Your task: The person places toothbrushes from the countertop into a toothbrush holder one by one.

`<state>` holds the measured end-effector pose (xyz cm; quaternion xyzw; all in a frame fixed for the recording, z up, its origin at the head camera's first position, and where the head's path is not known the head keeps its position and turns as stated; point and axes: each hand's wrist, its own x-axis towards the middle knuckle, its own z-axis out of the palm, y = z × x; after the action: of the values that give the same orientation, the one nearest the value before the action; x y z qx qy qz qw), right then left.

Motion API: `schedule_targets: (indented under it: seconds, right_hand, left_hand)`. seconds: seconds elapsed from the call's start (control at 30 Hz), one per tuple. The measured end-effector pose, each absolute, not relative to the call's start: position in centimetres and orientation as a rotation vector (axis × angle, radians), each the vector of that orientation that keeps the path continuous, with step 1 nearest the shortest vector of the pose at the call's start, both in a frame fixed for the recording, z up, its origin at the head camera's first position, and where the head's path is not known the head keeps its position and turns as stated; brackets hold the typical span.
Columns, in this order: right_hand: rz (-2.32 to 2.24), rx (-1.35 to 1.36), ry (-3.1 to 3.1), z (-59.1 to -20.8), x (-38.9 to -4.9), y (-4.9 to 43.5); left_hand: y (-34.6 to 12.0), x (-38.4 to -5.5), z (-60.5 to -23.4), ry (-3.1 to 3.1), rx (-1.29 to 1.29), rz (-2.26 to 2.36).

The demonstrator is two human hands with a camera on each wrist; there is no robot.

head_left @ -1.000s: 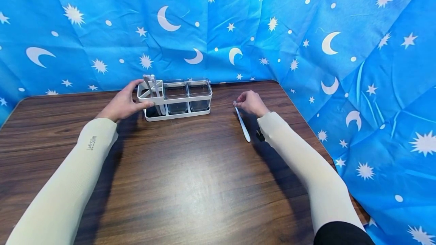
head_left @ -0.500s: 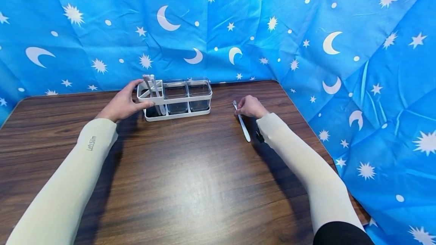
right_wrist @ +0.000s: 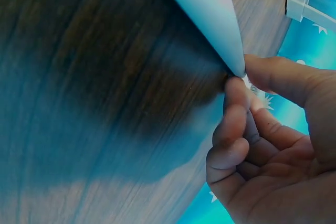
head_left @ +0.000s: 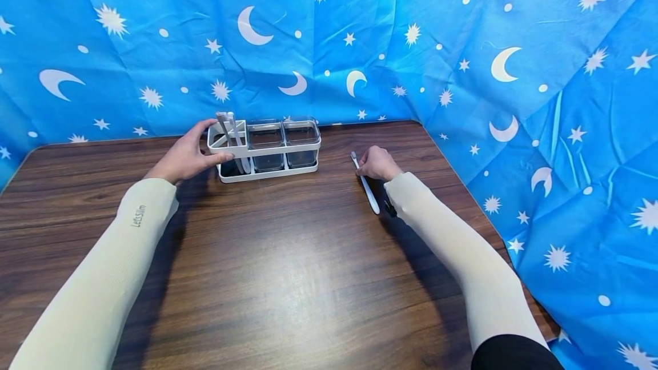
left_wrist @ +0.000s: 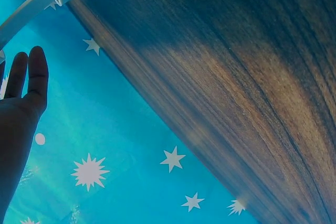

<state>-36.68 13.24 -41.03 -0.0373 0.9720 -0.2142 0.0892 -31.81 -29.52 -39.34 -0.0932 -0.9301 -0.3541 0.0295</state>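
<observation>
In the head view, a white rack stands at the back of the table. Its left section holds toothbrushes upright, and two clear cups fill the other sections. My left hand grips the rack's left end, thumb along the front rail and fingers behind the corner. To the rack's right, a white toothbrush points its bristle head away from me. My right hand pinches its neck between thumb and forefinger. The toothbrush handle looms large in the right wrist view; the remaining fingers curl below it.
The dark wooden table extends toward me in front of both hands. A blue curtain with moons and stars hangs behind the back edge and along the right side. A small black object shows under the right cuff.
My right hand has shifted slightly toward me along the toothbrush, from its head to its neck, leaving the head uncovered. My left hand and the rack have stayed put.
</observation>
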Motion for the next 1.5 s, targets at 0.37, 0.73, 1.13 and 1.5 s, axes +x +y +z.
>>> schedule_targets:
  seconds: [0.37,0.73,1.13,1.5]
  right_hand:
    - [-0.670,-0.130,2.894,-40.5,-36.6,13.3]
    - [-0.808,-0.151,2.954,-39.6,-36.6,13.2]
    - [-1.009,-0.204,3.082,-38.4,-36.8,13.1]
    - [-1.466,-0.585,3.221,-35.4,-36.1,11.7]
  left_hand:
    - [-29.4,-31.7,-39.3,-2.865,-0.298,-1.094]
    - [-29.6,-31.9,-39.7,-2.860,-0.303,-1.105]
    - [-29.5,-31.9,-39.4,-2.863,-0.307,-1.100]
    - [-29.4,-31.9,-39.3,-2.865,-0.296,-1.089]
